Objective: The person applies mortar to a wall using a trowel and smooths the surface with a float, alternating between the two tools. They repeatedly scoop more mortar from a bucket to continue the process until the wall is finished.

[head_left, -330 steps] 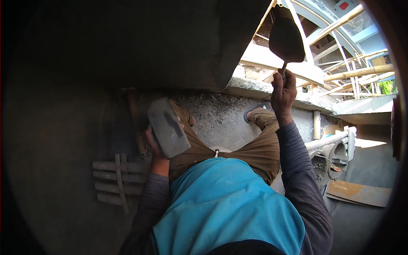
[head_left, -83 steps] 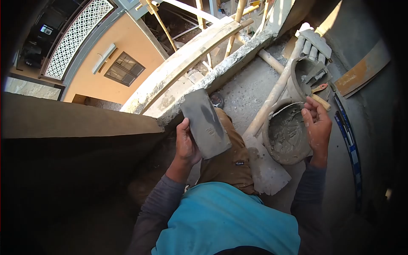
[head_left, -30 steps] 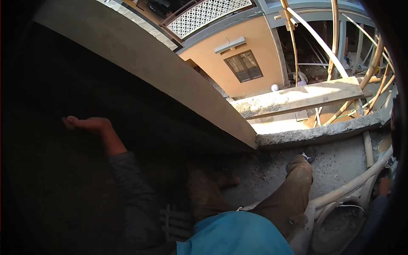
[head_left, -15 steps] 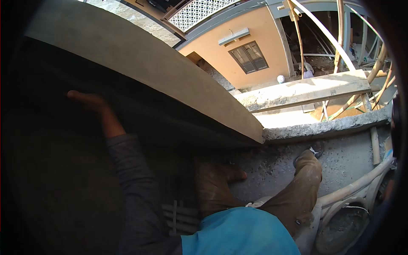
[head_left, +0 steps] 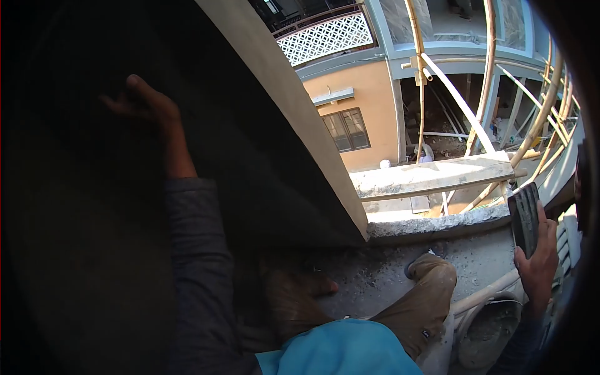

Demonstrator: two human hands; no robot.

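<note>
My left hand is raised before a dark wall surface in deep shade, its fingers apart and nothing seen in them. On the right side, my right hand grips a plastering float, a flat dark rectangle tilted nearly upright with grey smears on its face. Below that hand stands a bucket with grey mortar in it. The wall's lighter end face runs down to a rough concrete ledge.
My feet are on a gritty concrete floor. A pale pole lies beside the bucket. Beyond the ledge are a plank, bamboo scaffolding and an orange building. A person is far below.
My right hand has come into view at the right with the float. My left hand has shifted up and slightly right in view, and the camera's view has turned.
</note>
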